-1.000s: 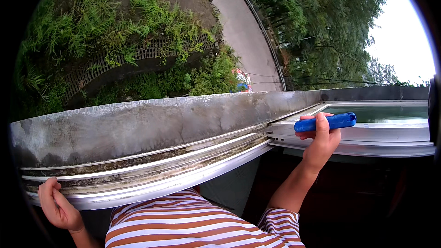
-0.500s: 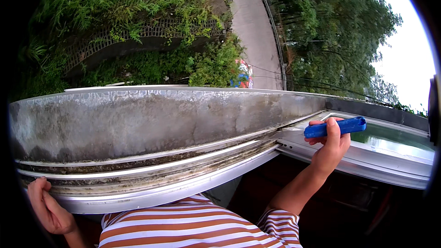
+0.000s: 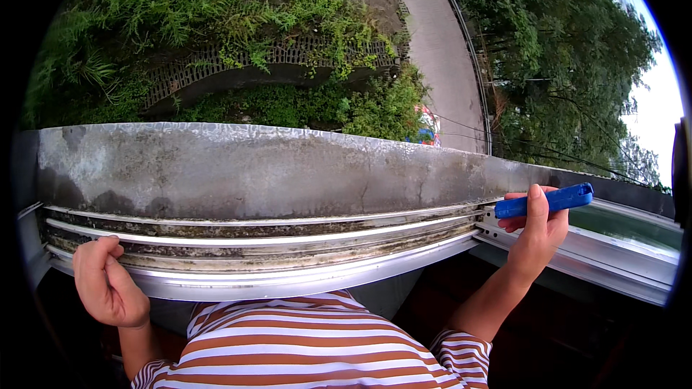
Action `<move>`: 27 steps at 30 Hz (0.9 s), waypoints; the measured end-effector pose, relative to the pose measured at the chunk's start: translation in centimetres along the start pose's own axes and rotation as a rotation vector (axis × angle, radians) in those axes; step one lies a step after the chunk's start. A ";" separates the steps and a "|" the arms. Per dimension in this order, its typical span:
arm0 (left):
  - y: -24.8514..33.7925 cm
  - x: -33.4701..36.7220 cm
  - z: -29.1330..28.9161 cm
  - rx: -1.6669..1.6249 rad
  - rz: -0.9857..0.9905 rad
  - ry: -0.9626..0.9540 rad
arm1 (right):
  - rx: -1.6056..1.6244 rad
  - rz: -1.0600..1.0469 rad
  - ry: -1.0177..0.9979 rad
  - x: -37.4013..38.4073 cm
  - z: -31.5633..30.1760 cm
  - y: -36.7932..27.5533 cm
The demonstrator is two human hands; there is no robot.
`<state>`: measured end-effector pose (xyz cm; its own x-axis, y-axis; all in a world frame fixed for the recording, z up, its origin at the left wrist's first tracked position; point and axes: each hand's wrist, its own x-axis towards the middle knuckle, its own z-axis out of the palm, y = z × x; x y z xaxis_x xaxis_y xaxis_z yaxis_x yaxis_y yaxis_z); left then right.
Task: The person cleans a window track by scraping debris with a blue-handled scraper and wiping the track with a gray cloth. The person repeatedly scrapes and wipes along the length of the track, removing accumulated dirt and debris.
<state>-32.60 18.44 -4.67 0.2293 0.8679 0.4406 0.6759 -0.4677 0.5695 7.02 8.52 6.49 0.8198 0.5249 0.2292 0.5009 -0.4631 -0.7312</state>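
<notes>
My right hand [image 3: 537, 234] grips the blue handle of a scraper [image 3: 544, 202], held level at the right end of the window track [image 3: 288, 240]. Its flat metal blade, plain a moment earlier, can hardly be made out against the frame now. The track has several pale metal rails with dark, mossy grime in the grooves between them. Over the left end of the track, my left hand [image 3: 108, 284] is closed, its fingers curled in. Whether anything small is inside that hand is hidden.
Beyond the track lies a stained concrete ledge [image 3: 238, 169], with a drop past its outer edge to greenery and a road [image 3: 443, 50]. A glazed sliding sash [image 3: 627, 227] stands at the right. My striped shirt [image 3: 310, 338] is close against the sill.
The view has shifted, so the left end of the window frame now shows. My left hand has risen and come inward over the track. My right hand still holds the scraper at the right end.
</notes>
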 end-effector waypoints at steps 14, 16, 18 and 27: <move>0.4 0.9 -0.5 0.061 0.148 0.010 | 0.289 -0.146 0.144 -8.4 0.8 -0.4; 0.2 0.8 -0.5 0.057 0.167 0.017 | 0.306 -0.113 0.071 -8.5 1.3 -1.7; 0.2 0.9 -0.4 0.047 0.187 0.026 | 0.335 -0.089 0.030 -8.0 2.6 -3.1; -0.3 0.8 -0.6 0.027 0.232 0.045 | 0.006 -0.366 -0.093 -5.3 6.6 -5.2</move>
<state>-33.04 19.18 -4.11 0.3497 0.7293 0.5881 0.6272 -0.6485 0.4313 -1.79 12.88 4.79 0.5578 0.7177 0.4168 0.7542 -0.2286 -0.6156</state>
